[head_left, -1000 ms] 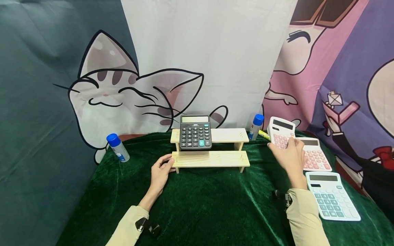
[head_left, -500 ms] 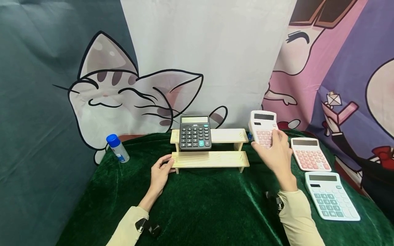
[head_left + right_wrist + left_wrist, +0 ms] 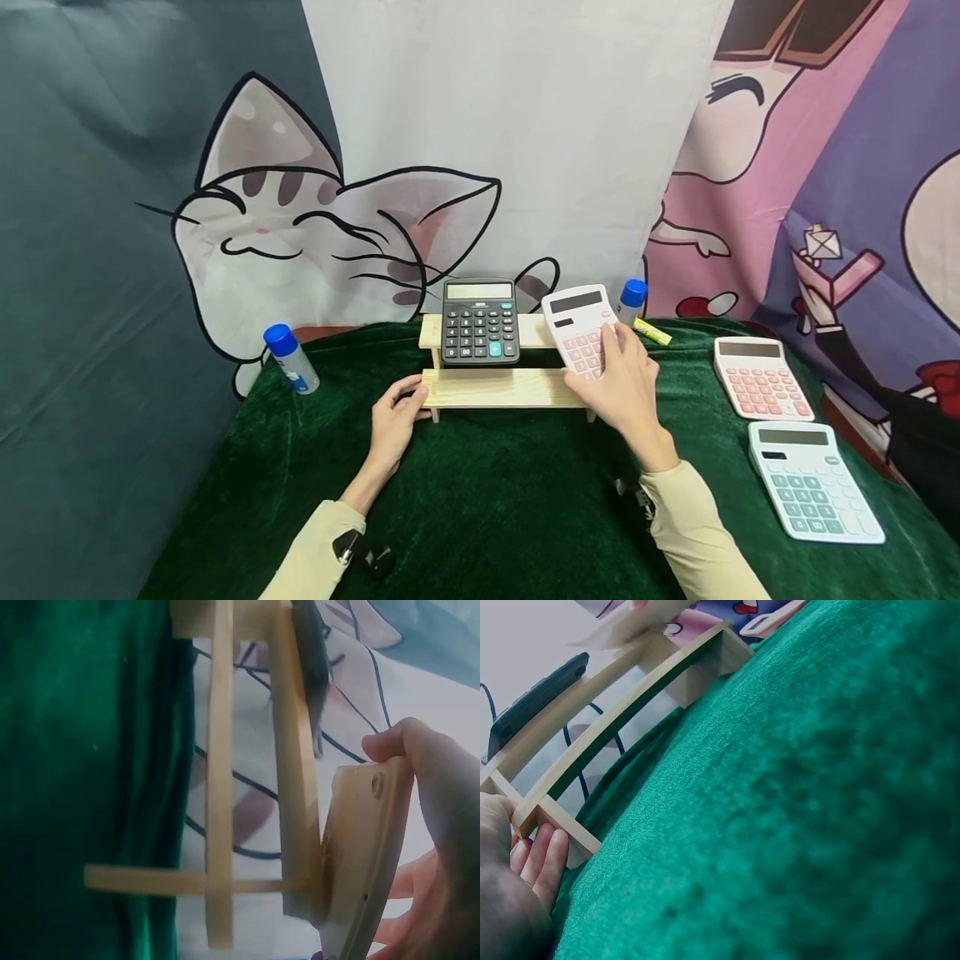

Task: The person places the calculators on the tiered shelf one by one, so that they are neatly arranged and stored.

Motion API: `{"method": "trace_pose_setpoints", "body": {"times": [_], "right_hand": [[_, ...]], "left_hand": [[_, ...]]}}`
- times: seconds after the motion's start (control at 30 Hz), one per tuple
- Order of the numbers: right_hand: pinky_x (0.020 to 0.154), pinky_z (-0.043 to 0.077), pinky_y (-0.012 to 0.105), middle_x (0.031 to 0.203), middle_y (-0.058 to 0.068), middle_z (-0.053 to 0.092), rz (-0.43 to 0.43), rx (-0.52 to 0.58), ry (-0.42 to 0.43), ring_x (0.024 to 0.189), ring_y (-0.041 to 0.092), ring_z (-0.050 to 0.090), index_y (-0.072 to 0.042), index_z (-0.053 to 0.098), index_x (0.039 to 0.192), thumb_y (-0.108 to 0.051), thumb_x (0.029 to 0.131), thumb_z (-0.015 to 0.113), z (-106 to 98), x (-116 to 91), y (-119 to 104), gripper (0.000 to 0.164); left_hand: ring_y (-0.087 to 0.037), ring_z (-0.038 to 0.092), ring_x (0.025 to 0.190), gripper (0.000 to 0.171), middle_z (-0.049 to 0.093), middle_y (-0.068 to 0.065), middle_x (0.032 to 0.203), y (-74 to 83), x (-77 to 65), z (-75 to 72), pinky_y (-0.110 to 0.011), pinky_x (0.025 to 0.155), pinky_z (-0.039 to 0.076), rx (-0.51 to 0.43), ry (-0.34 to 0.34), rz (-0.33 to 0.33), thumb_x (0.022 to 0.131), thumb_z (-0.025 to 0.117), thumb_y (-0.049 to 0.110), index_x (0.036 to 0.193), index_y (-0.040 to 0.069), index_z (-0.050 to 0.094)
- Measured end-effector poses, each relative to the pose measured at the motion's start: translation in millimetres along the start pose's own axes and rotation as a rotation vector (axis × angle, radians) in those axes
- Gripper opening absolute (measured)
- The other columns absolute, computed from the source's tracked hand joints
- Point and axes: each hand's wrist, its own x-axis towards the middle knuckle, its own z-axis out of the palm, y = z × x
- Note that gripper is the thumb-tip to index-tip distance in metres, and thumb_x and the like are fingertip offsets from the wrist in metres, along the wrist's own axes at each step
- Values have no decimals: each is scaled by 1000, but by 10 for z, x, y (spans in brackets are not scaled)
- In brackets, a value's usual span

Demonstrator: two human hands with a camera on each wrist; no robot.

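A two-step wooden rack stands on green cloth, and a black calculator leans on its upper step at the left. My left hand holds the left end of the lower step; in the left wrist view its thumb lies above and its fingers below. My right hand grips a white calculator with pink keys by its sides, tilted, at the right part of the upper step. In the right wrist view this calculator's edge is close beside the upper board; whether they touch I cannot tell.
Another pink-keyed calculator and a blue-green-keyed one lie at the right. Blue-capped bottles stand at the left and behind the right hand, beside a yellow stick-like item. A printed cloth hangs behind.
My right hand has carried the pink-keyed calculator leftward from beside the other calculators to the rack's right side. The bottle and yellow item behind are visible again. The left hand stays put.
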Motion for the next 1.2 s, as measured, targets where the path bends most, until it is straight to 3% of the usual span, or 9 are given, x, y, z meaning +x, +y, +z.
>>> {"method": "trace_pose_setpoints", "body": {"times": [0.23,0.4,0.57,0.83,0.93,1.07,1.2], "right_hand": [[99,27,64,154,24,29,-13,-3,47,136,46,31,-7,43,144,-50,72,79,94,-3,-94,91],[100,27,64,154,25,29,-14,-14,69,136,47,30,-7,48,134,-60,73,79,125,-13,-147,87],[105,27,63,156,26,28,-44,-42,35,137,48,30,-9,49,140,-72,75,71,111,-27,-151,93],[106,28,64,159,25,24,-89,-73,-82,139,47,29,-13,43,149,-71,84,62,0,-24,-95,90],[107,30,66,158,25,27,-96,-59,-124,139,47,32,-10,42,149,-64,87,63,-136,0,-22,84],[108,30,70,154,25,34,-130,-19,-166,136,49,36,-6,45,145,-44,90,67,-306,37,117,71],[110,30,69,151,23,39,-200,43,-201,135,45,38,-4,51,139,-26,88,69,-348,63,238,58]], "left_hand": [[-5,68,87,38,57,-17,127,-1,25,0,-23,74,62,-8,6,12,98,66,22,131,3,60],[-6,68,87,38,57,-16,126,13,22,-4,-23,74,62,-6,8,15,98,66,22,131,3,60],[-6,68,87,38,57,-16,125,12,13,-9,-24,75,62,-6,0,9,98,65,23,131,3,60],[-6,68,86,38,58,-15,124,-21,1,19,-24,73,62,-6,8,14,98,66,23,130,3,60],[-6,68,87,38,58,-15,125,-28,3,27,-24,73,62,-7,5,8,98,66,23,130,4,60],[-5,67,86,38,58,-15,124,-26,14,23,-25,73,62,-12,1,12,98,66,23,130,4,60],[-6,67,86,38,58,-17,124,-14,8,13,-24,73,62,-10,0,12,98,66,22,130,3,60]]}}
